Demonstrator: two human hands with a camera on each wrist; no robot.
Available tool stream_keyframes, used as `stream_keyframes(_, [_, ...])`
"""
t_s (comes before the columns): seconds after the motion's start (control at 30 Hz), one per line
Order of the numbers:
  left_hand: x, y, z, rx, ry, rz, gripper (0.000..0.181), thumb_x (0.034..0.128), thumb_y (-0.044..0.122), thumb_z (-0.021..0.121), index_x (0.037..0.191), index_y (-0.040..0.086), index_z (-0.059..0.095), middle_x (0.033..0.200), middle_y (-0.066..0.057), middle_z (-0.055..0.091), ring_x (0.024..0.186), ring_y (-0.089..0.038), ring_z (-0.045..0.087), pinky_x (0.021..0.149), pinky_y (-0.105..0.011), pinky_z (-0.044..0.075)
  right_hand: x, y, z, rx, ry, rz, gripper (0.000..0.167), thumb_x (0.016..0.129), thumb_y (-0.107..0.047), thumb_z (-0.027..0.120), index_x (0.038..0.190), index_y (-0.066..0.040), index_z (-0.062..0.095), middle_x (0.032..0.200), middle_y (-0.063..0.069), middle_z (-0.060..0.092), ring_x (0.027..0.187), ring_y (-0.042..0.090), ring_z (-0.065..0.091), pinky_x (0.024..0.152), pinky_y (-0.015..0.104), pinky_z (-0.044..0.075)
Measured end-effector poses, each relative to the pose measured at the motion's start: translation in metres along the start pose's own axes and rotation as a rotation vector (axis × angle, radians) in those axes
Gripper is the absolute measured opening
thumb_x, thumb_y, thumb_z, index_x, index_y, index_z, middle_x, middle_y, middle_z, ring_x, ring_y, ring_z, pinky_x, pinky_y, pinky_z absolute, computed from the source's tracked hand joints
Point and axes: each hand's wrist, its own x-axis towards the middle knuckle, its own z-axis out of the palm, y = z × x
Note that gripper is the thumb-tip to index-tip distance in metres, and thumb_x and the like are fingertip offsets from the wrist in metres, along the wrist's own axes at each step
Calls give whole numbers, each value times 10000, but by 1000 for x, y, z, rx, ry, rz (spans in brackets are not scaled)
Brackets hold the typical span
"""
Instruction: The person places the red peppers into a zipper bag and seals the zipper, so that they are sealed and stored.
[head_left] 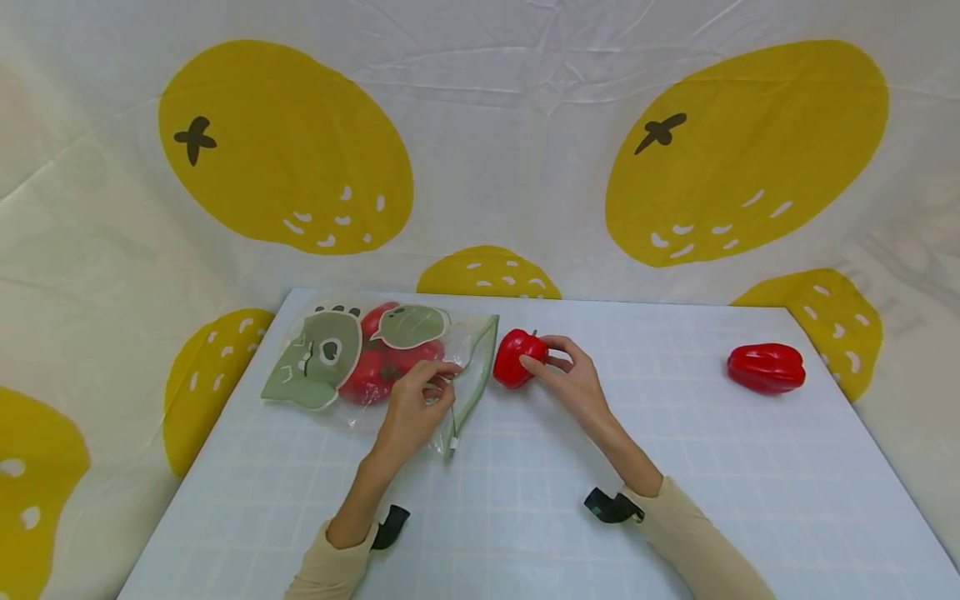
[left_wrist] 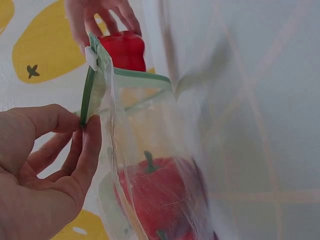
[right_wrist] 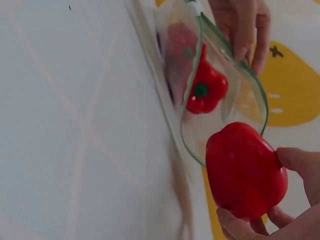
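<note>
A clear zip bag (head_left: pixel 468 400) with a green zip edge and a green printed animal lies on the left of the table, several red bell peppers (head_left: pixel 367 379) inside it. My left hand (head_left: pixel 420 404) pinches the upper zip edge between thumb and finger, and in the right wrist view the bag's mouth gapes. My right hand (head_left: pixel 573 379) holds a red bell pepper (head_left: pixel 514 358) by its stem end, just right of the mouth. In the right wrist view that pepper (right_wrist: pixel 245 172) is in front of the opening. A white slider (left_wrist: pixel 91 58) sits on the zip.
Another red bell pepper (head_left: pixel 766 368) lies on its side at the table's far right. The pale checked table (head_left: pixel 675 433) meets a hanging cloth (head_left: pixel 510 167) printed with yellow fruit behind it. Black wrist cameras (head_left: pixel 613 506) are worn at both sleeves.
</note>
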Motion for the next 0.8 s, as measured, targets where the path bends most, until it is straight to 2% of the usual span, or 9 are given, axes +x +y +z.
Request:
stream_keyframes(0.27, [0, 1, 0, 10, -2, -25, 289, 899, -13, 748, 1174, 72, 721, 1135, -66, 689, 953, -194, 671, 869, -333, 605, 4, -2, 24, 14, -40, -8, 559, 901, -410, 781, 1360, -176, 565, 1389, 37, 568, 1246, 298, 577, 936, 442, 584])
stream_keyframes(0.57, [0, 0, 1, 8, 3, -8, 317, 894, -40, 743, 1193, 62, 716, 1149, -76, 685, 957, -203, 674, 862, -343, 608, 10, 1, 47, 24, -65, -50, 518, 910, -397, 778, 1332, -153, 602, 1359, 41, 601, 1208, 296, 619, 945, 429, 580])
stream_keyframes(0.8, [0, -1, 0, 6, -5, 0, 295, 910, 5, 752, 1193, 85, 721, 1119, -62, 682, 964, -192, 674, 852, -326, 610, 15, 5, 56, 21, -114, -96, 451, 945, -364, 749, 1306, -118, 640, 1353, 61, 618, 1202, 295, 633, 963, 414, 572])
